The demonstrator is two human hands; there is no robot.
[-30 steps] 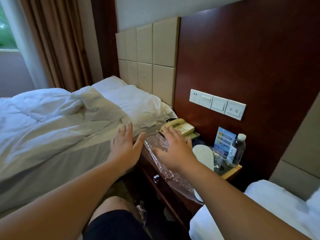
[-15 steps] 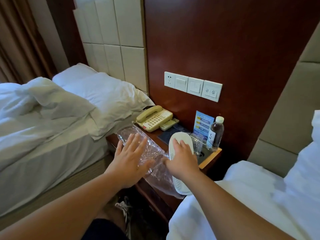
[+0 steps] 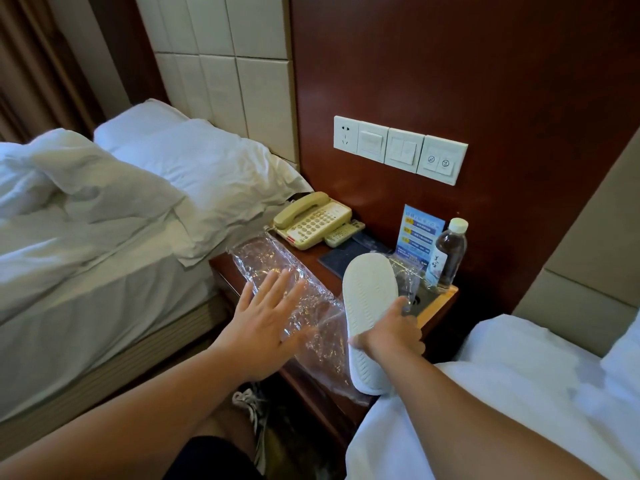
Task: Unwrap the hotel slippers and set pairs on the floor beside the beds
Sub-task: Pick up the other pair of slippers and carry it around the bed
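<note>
A white hotel slipper [image 3: 369, 299] shows its ribbed sole, tilted up over the wooden nightstand [image 3: 438, 301] between two beds. My right hand [image 3: 393, 336] grips it around the middle. Whether a second slipper lies behind it I cannot tell. A clear, crumpled plastic wrapper [image 3: 277, 271] lies empty along the nightstand's front edge and hangs over it. My left hand [image 3: 266, 320] is flat on the wrapper, fingers spread.
On the nightstand stand a beige telephone [image 3: 311, 220], a remote [image 3: 344, 233], a blue leaflet [image 3: 420, 233] and a water bottle [image 3: 446, 254]. White beds flank it left [image 3: 104, 237] and right [image 3: 519, 393]. A sneaker [image 3: 254, 410] is on the dark floor below.
My right hand has closed on the slipper and lifted it out of the wrapper, tilting its toe upward. My left hand stays pressed on the plastic. The view has swung right and closer.
</note>
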